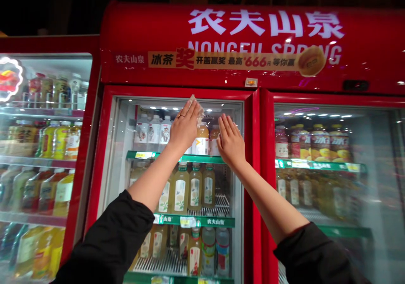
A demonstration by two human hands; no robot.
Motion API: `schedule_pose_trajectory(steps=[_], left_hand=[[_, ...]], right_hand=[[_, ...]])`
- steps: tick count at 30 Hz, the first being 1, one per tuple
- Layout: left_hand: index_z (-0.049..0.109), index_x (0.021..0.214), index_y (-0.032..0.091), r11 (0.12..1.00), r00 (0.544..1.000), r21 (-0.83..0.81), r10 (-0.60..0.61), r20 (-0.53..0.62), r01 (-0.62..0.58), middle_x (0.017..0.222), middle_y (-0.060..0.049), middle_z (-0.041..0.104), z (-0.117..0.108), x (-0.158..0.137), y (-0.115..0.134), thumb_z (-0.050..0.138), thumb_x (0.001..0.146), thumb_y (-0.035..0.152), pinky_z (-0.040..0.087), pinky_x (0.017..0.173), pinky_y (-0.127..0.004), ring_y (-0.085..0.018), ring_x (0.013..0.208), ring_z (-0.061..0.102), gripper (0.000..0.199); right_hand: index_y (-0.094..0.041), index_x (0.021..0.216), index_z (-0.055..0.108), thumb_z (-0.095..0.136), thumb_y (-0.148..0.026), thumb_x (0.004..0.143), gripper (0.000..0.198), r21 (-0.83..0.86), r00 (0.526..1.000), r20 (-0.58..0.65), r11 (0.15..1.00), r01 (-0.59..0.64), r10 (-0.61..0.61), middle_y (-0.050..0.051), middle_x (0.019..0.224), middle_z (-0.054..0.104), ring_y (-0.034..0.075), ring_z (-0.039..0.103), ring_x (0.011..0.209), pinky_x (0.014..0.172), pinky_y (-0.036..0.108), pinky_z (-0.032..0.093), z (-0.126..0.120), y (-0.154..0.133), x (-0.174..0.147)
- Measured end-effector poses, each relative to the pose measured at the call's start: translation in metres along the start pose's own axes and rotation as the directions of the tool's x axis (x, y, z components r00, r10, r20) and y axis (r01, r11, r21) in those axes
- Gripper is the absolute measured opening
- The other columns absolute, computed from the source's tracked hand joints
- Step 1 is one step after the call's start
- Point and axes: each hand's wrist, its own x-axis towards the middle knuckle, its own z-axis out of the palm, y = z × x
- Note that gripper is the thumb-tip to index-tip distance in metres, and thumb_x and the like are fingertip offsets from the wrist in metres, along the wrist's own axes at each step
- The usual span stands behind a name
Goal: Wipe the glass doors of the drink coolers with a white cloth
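Both my arms reach up to the glass door (pixel 221 191) of a red drinks fridge (pixel 133 47). My left hand (pixel 184 128) lies flat against the upper glass and presses a small crumpled white cloth or tissue (pixel 196 106) under its fingers, near the top of the door frame. My right hand (pixel 230 141) is flat on the glass just to the right, fingers straight and together, holding nothing. Behind the glass stand rows of bottles (pixel 190 189) on green-edged shelves.
A second glass door (pixel 335 182) of the same fridge is on the right, with bottles on its shelves. Another red fridge (pixel 44 157) full of bottles stands at the left. The red header (pixel 265 26) carries white lettering and a yellow banner.
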Motion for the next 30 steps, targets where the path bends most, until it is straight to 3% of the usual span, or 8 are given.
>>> schedule_pose_trajectory(steps=[3, 5, 9, 15, 18, 22, 27, 30], left_hand=[[0.03, 0.177, 0.013, 0.994, 0.992, -0.018, -0.106, -0.066, 0.105, 0.183, -0.014, 0.035, 0.006, -0.016, 0.002, 0.036, 0.109, 0.011, 0.03, 0.142, -0.05, -0.028, 0.174, 0.025, 0.068], [0.028, 0.178, 0.015, 0.993, 0.991, -0.026, -0.115, -0.065, 0.113, 0.182, -0.014, 0.037, 0.012, -0.026, 0.009, 0.036, 0.108, 0.01, 0.032, 0.141, -0.053, -0.029, 0.174, 0.026, 0.07], [0.034, 0.176, 0.015, 1.0, 0.999, -0.014, -0.029, -0.018, 0.028, 0.183, -0.011, 0.036, 0.019, -0.027, 0.025, 0.036, 0.108, 0.01, 0.029, 0.142, -0.051, -0.027, 0.173, 0.026, 0.069], [0.031, 0.177, 0.017, 0.995, 0.995, -0.016, 0.098, 0.025, -0.098, 0.183, -0.01, 0.036, 0.014, 0.007, 0.021, 0.037, 0.105, 0.008, 0.026, 0.143, -0.047, -0.023, 0.174, 0.026, 0.072], [0.03, 0.177, 0.019, 0.999, 0.999, -0.023, 0.028, -0.039, -0.028, 0.184, -0.009, 0.035, 0.015, 0.013, 0.02, 0.038, 0.106, 0.009, 0.027, 0.143, -0.048, -0.024, 0.174, 0.025, 0.073], [0.029, 0.178, 0.017, 0.996, 0.993, -0.051, -0.079, -0.086, 0.074, 0.183, -0.011, 0.037, 0.023, 0.0, 0.036, 0.036, 0.106, 0.009, 0.029, 0.142, -0.053, -0.027, 0.174, 0.026, 0.072], [0.036, 0.175, 0.013, 0.997, 0.999, -0.06, 0.037, -0.031, -0.039, 0.183, -0.012, 0.036, 0.029, 0.003, 0.053, 0.036, 0.107, 0.009, 0.028, 0.143, -0.05, -0.026, 0.174, 0.025, 0.068], [0.035, 0.176, 0.015, 0.992, 0.994, -0.065, 0.109, -0.002, -0.109, 0.183, -0.012, 0.036, 0.025, 0.02, 0.052, 0.036, 0.106, 0.008, 0.027, 0.143, -0.048, -0.024, 0.174, 0.026, 0.07]], right_hand=[[-0.015, 0.18, 0.019, 0.042, -0.018, 0.106, 0.078, 0.018, 0.996, 0.032, 0.997, 0.078, -0.079, 0.013, 0.182, 0.037, 0.031, 0.032, 0.171, 0.139, 0.059, 0.038, -0.01, 0.011, 0.0], [-0.016, 0.18, 0.022, 0.042, -0.019, 0.108, 0.075, 0.023, 0.988, 0.071, 0.991, 0.134, -0.136, 0.012, 0.183, 0.036, 0.03, 0.032, 0.171, 0.138, 0.057, 0.04, -0.017, 0.017, 0.0], [-0.02, 0.181, 0.015, 0.039, -0.023, 0.111, 0.074, 0.008, 0.985, 0.094, 0.989, 0.146, -0.146, 0.01, 0.184, 0.033, 0.028, 0.029, 0.172, 0.139, 0.057, 0.038, -0.02, 0.021, -0.002], [-0.02, 0.182, 0.001, 0.038, -0.026, 0.113, 0.078, -0.002, 0.987, 0.098, 0.991, 0.131, -0.13, 0.011, 0.187, 0.023, 0.029, 0.021, 0.174, 0.141, 0.058, 0.031, -0.009, 0.02, -0.005], [-0.018, 0.182, 0.009, 0.037, -0.026, 0.113, 0.074, -0.001, 0.987, 0.118, 0.993, 0.114, -0.113, 0.011, 0.187, 0.025, 0.028, 0.02, 0.175, 0.142, 0.057, 0.03, -0.011, 0.018, -0.004], [-0.012, 0.178, 0.027, 0.039, -0.022, 0.11, 0.07, -0.01, 0.981, 0.162, 0.994, 0.107, -0.104, 0.013, 0.185, 0.028, 0.028, 0.024, 0.174, 0.141, 0.055, 0.033, -0.024, 0.015, 0.002], [-0.017, 0.175, 0.038, 0.046, -0.013, 0.102, 0.074, -0.072, 0.953, 0.221, 0.971, 0.23, -0.209, 0.007, 0.181, 0.039, 0.027, 0.036, 0.17, 0.141, 0.055, 0.034, -0.047, 0.03, 0.004], [-0.019, 0.178, 0.029, 0.047, -0.012, 0.101, 0.08, -0.094, 0.968, 0.152, 0.972, 0.215, -0.199, 0.007, 0.181, 0.04, 0.028, 0.035, 0.17, 0.141, 0.058, 0.034, -0.05, 0.045, -0.002]])
